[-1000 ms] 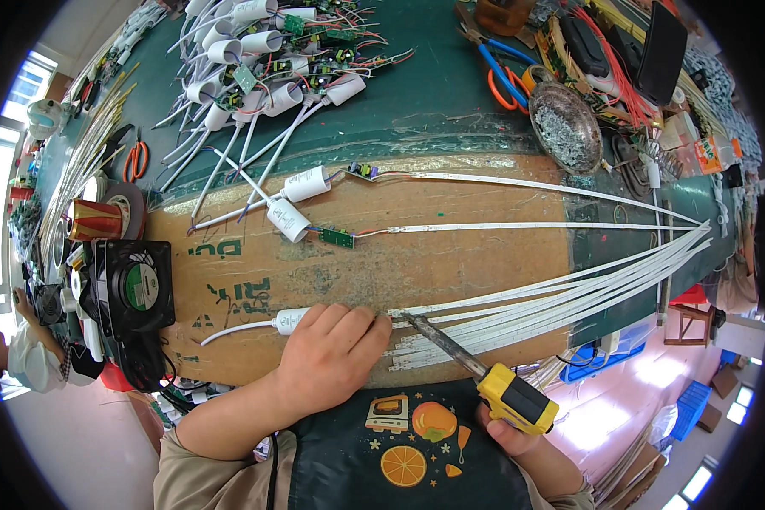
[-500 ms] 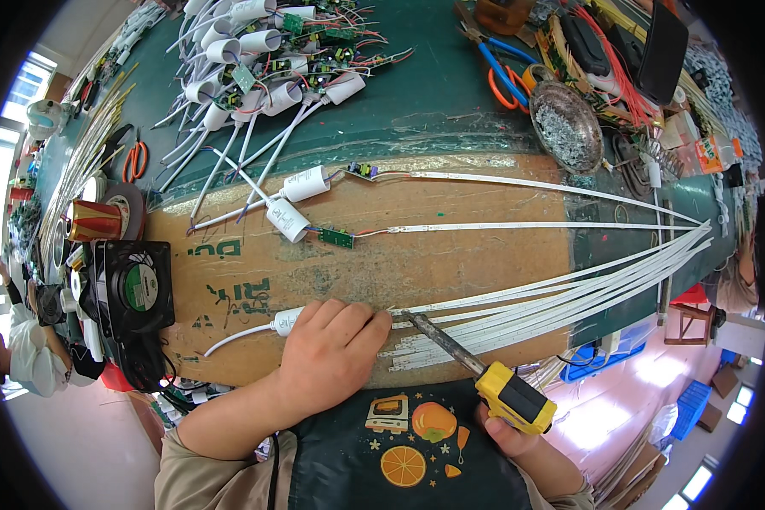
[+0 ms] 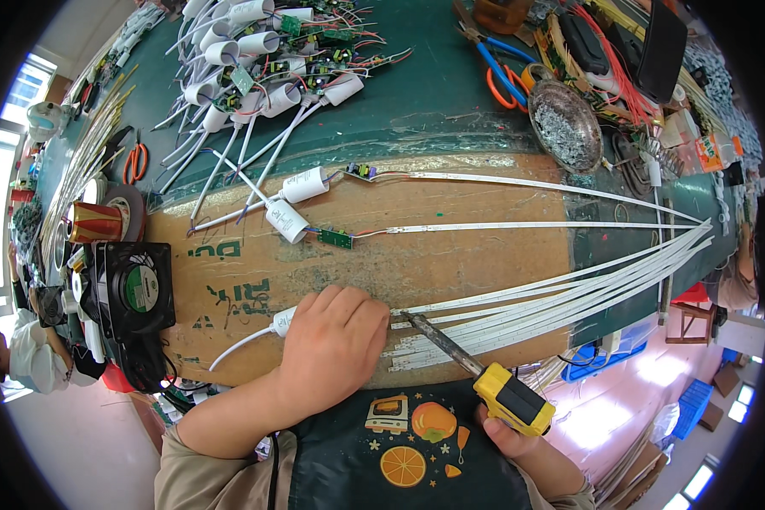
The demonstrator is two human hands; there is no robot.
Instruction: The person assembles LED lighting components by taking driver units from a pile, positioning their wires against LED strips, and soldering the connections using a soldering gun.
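Green tabletop [image 3: 450, 89] spreads under our work, with a brown board [image 3: 331, 272] laid over its near part and a black fan [image 3: 136, 285] at the left. On the far side of that board we see two assemblies that look joined up: white caps [image 3: 286, 222], small circuit boards [image 3: 336, 239] and long white strips [image 3: 527, 227] run in line from left to right.

Nearer to us, a third cap [image 3: 283, 321] pokes out from the left of our left hand [image 3: 336, 340]. Its fingers lie curled side by side; whatever is under them is hidden, so we cannot tell whether they clamp anything. Our right hand [image 3: 512, 438] is wrapped around the yellow handle of a soldering iron [image 3: 512, 399], whose tip sits at the strip ends just right of the left hand. We judge this third joint to be under way, its finish not visible.

Much seems left: a fan of loose strips [image 3: 586, 293] lies at the near right, their left ends unwired as far as we can see, and a heap of capped circuit boards [image 3: 261, 44] waits at the far left.
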